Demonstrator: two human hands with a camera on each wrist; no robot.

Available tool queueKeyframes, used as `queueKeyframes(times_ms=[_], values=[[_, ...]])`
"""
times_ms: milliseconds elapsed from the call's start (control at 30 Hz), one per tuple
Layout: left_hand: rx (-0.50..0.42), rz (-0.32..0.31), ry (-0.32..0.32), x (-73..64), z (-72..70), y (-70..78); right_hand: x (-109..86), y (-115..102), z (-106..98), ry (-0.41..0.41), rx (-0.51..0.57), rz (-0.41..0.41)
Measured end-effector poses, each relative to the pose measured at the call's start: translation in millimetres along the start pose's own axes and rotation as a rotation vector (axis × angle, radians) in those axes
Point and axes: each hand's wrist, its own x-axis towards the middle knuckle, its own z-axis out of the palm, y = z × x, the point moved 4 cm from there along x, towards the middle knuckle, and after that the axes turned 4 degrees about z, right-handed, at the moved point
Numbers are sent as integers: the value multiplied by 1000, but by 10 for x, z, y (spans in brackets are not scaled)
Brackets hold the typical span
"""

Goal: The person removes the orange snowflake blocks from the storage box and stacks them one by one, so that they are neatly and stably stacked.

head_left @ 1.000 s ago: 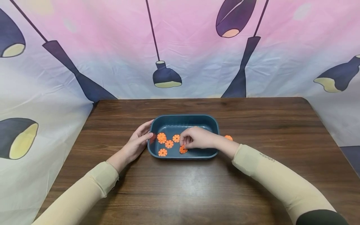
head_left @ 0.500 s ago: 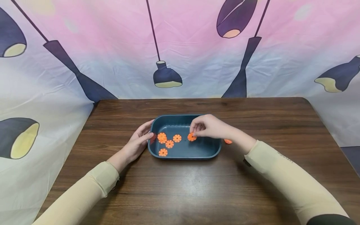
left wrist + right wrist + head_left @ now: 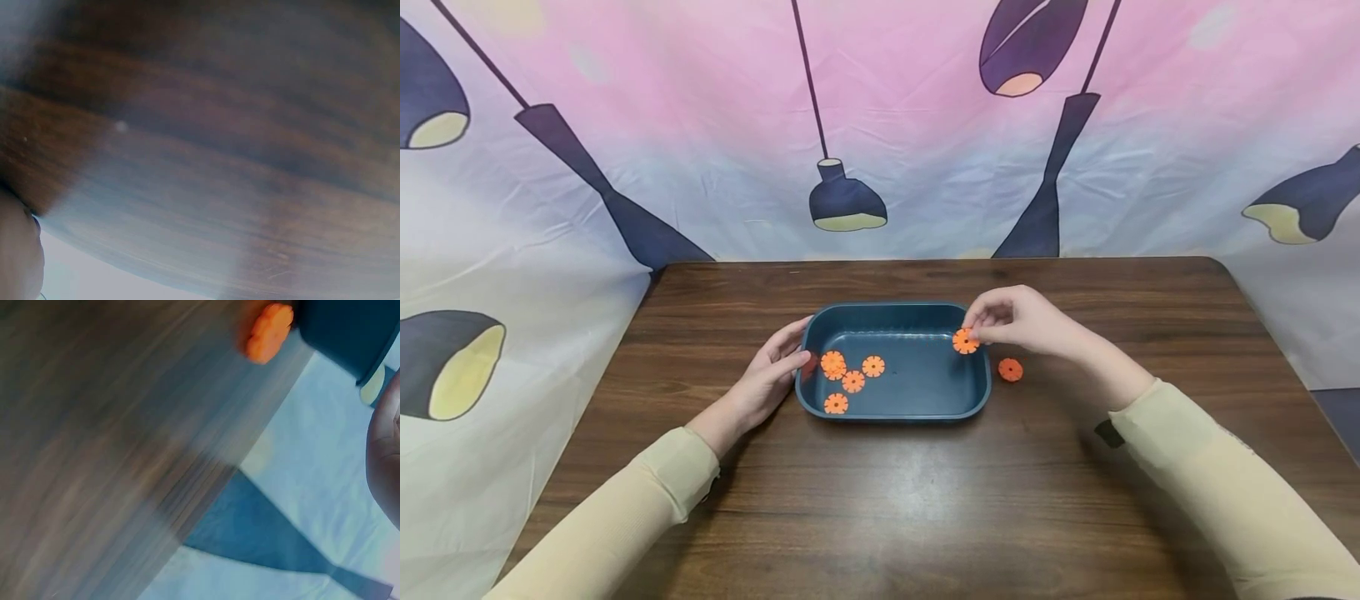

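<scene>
In the head view a dark teal, rectangular plastic tray [image 3: 917, 387] stands on the wooden table. My left hand [image 3: 763, 379] grips its left end, thumb over the rim and fingers along the outside. Several orange notched discs [image 3: 853, 382] lie in the tray's left half, two of them overlapping. Above the tray's right end, my right hand [image 3: 1030, 321] pinches an orange notched disc [image 3: 966, 341] between thumb and fingers. Another orange disc [image 3: 1011, 370] lies on the table just right of the tray. The left wrist view shows only table and part of my hand.
The brown wood-grain table [image 3: 910, 500] extends around the tray on all sides. Behind its far edge hangs a cloth [image 3: 722, 125] printed with dark lamps. In the right wrist view, the loose disc [image 3: 270, 334] lies close to the tray's outer wall [image 3: 350, 331].
My right hand has lifted the orange disc from the tray's middle and carried it right and away from me, to the right rim. My left hand has stayed on the tray.
</scene>
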Motion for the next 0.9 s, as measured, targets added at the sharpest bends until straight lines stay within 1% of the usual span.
queueKeyframes(times_ms=[167,367,667,900], values=[[2,6,-2,0,4,4,-138,139,-149,23,61,44],[-1,5,-8,7,18,20,-253,301,-255,61,24,85],[2,6,-10,7,17,26,-340,555,-248,60,-17,147],[5,-8,-3,4,6,11,-352,666,-209,39,32,180]])
